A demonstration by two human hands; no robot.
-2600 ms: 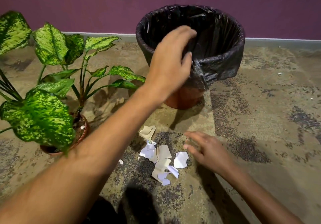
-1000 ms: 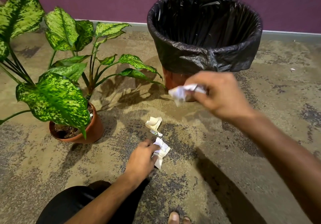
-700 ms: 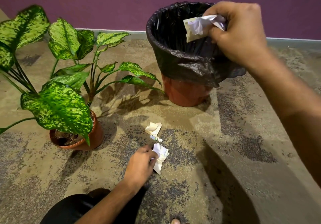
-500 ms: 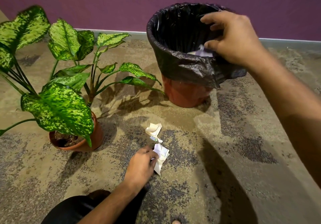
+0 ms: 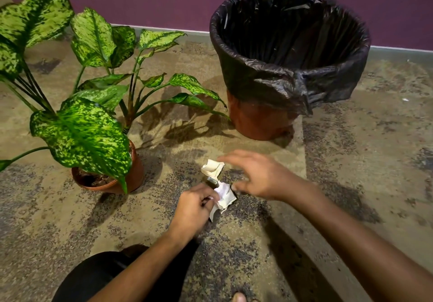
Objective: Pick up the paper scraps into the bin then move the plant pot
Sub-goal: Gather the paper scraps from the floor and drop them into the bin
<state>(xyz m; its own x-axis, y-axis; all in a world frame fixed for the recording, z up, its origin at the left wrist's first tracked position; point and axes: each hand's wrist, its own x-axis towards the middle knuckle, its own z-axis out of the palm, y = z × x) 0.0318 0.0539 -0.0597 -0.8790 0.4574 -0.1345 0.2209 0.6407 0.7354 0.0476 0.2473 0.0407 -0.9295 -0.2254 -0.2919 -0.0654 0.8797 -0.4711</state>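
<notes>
We see the big bin (image 5: 290,67) with its black bag; we cannot see down to its bottom. Left of the bin stands the plant pot (image 5: 131,175), half hidden by leaves and cut off at the edge. In front of the bin, our right hand (image 5: 255,175) is spread open and blurry beside a cream scrap (image 5: 212,168). Our left hand (image 5: 194,208) pinches a white scrap (image 5: 223,198) on the floor.

The left hand (image 5: 194,210) pinches a crumpled white paper scrap (image 5: 223,197) just above the speckled floor (image 5: 351,184). The right hand (image 5: 257,175) hovers with spread fingers (image 5: 232,159) beside a cream scrap (image 5: 212,168). The potted plant (image 5: 112,177) stands left, the black-lined bin (image 5: 288,79) behind.
</notes>
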